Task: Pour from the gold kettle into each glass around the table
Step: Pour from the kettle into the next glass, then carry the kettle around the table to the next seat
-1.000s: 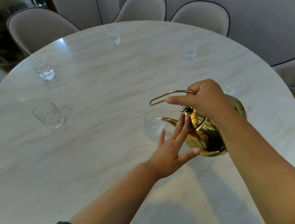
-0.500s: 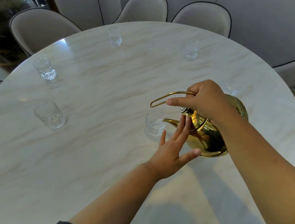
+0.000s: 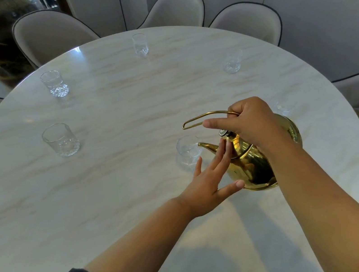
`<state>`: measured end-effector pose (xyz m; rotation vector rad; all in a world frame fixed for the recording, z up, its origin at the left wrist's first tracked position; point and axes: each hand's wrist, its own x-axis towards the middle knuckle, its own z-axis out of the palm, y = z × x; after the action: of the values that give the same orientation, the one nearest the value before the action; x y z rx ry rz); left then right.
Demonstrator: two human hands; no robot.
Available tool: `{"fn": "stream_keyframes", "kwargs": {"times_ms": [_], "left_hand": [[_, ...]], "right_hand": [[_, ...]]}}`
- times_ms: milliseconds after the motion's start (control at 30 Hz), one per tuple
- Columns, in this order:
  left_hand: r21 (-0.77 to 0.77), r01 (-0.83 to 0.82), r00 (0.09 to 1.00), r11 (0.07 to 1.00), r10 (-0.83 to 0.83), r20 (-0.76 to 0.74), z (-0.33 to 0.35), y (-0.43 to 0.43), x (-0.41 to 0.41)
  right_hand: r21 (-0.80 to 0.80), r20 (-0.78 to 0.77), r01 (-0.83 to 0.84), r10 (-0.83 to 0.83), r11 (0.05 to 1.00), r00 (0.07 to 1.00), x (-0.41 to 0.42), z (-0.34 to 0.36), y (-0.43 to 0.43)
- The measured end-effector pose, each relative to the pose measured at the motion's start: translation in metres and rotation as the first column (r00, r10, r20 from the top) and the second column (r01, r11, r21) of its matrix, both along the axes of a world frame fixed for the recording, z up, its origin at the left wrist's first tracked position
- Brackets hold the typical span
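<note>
Pose unchanged: right grip curls round the handle of the gold kettle, left grip spread against its side, spout at the near glass, seemingly mid-pour

Soft bright light leaves faint glare and pale shadows on the table, and wide-angle edges bow.

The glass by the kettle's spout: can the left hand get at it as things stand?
Probably yes. The left hand is open, its straight fingers touching the gold kettle just beside that glass, with nothing between hand and glass.
</note>
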<state>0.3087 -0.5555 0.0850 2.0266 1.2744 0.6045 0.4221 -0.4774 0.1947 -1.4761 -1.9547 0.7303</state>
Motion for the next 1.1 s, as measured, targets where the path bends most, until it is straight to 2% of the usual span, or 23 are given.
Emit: {"fn": "stream_keyframes", "kwargs": {"times_ms": [133, 267, 400, 567, 700, 833, 967, 1100], "left_hand": [[-0.004, -0.001, 1.0, 1.0, 0.001, -0.013, 0.0, 0.0, 0.002], [0.001, 0.005, 0.999, 1.0, -0.005, -0.045, 0.002, 0.001, 0.001], [0.028, 0.016, 0.99, 0.999, -0.012, -0.138, 0.001, 0.0, 0.001], [0.043, 0.028, 0.975, 0.999, -0.018, -0.22, 0.0, -0.003, 0.006], [0.06, 0.029, 0.964, 0.998, -0.012, -0.264, 0.0, -0.007, 0.011], [0.069, 0.009, 0.957, 0.998, 0.012, -0.29, 0.0, -0.017, 0.019], [0.084, -0.022, 0.947, 0.996, 0.048, -0.318, 0.001, -0.035, 0.029], [0.083, -0.053, 0.942, 0.995, 0.077, -0.326, 0.003, -0.057, 0.035]], "right_hand": [[-0.008, -0.049, 0.016, -0.016, 1.0, 0.999, 0.005, -0.003, -0.001], [-0.012, -0.166, 0.062, -0.063, 0.998, 0.984, 0.012, -0.01, -0.004], [-0.054, -0.319, 0.115, -0.126, 0.992, 0.939, 0.022, -0.022, -0.012], [-0.147, -0.537, 0.155, -0.211, 0.977, 0.817, 0.036, -0.038, -0.022], [-0.273, -0.695, 0.142, -0.297, 0.951, 0.655, 0.049, -0.049, -0.032], [-0.316, -0.778, 0.101, -0.319, 0.943, 0.541, 0.061, -0.056, -0.043], [-0.342, -0.816, 0.059, -0.328, 0.938, 0.477, 0.07, -0.058, -0.06], [-0.322, -0.837, 0.018, -0.294, 0.946, 0.462, 0.074, -0.057, -0.082]]}}
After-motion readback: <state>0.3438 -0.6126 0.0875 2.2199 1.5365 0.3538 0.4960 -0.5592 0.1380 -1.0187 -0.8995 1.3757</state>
